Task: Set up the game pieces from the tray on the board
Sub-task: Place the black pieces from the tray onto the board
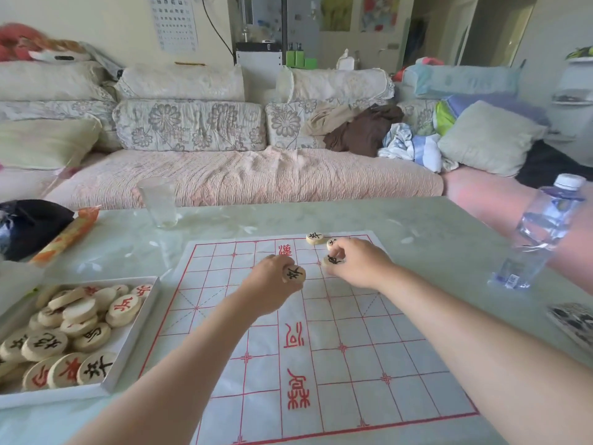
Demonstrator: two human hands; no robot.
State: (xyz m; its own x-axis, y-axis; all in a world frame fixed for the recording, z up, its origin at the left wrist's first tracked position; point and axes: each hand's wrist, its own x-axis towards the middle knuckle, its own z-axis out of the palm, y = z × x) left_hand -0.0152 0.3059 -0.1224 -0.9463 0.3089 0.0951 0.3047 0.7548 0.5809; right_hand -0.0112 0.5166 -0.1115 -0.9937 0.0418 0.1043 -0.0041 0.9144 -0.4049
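Both arms reached forward over the paper board point(321, 332), a white sheet ruled with red lines and red characters that lay flat on the pale green worktop point(417, 220). The left hand point(272, 284) hovered over the far middle of the board, its grip closed around a round wooden piece with a black character point(293, 273), held tilted so the face showed toward the camera. The right hand point(359, 264) was just beside it, nearer the board's far right corner, its fingers pinched on a second black-marked piece point(333, 260) low at the board; whether that piece touched the sheet could not be told. A third piece point(332, 243) showed partly behind the right fingers, and it was unclear whether the hand held it or it lay on the board. One more black-marked piece point(314, 237) sat alone on the far edge line, apart from the fingers. The white tray point(128, 364) stood on the worktop just left of the board, heaped with round pieces point(80, 332) bearing red or black characters, some face down. A clear glass point(158, 202) stood beyond the board, and a plastic water bottle point(539, 232) stood at the right.
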